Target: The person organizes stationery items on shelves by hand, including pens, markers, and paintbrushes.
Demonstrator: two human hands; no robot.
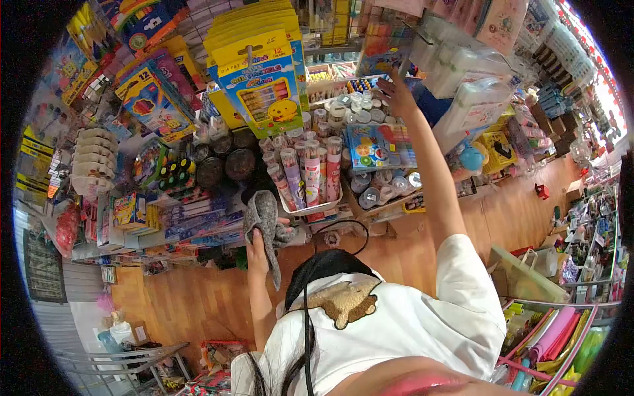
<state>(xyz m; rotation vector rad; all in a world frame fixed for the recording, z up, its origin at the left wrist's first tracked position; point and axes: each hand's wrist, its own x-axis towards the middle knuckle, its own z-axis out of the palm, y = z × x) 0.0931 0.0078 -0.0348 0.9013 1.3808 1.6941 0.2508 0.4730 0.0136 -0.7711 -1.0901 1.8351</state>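
My left hand (pixel 257 245) is closed around a grey cloth (pixel 262 221), which hangs down past the fingers in front of the lower shelf edge. My right arm stretches far forward, and my right hand (pixel 396 98) is over the back of the shelf with its fingers spread. Below those fingers stand small round clear containers (pixel 362 100). Nearer to me lies a blue box with fruit pictures (pixel 370 146). Between my hands, a white basket (pixel 310 210) holds several pencil tubes (pixel 312 165).
Yellow and blue oil pastel packs (pixel 267 86) hang above the shelf, left of centre. Clear plastic packages (pixel 475 109) hang right of my right forearm. Dark round jars (pixel 240 163) stand left of the basket. Wooden flooring (pixel 191 290) shows below, and a rack with colourful rolls (pixel 551 336) stands at lower right.
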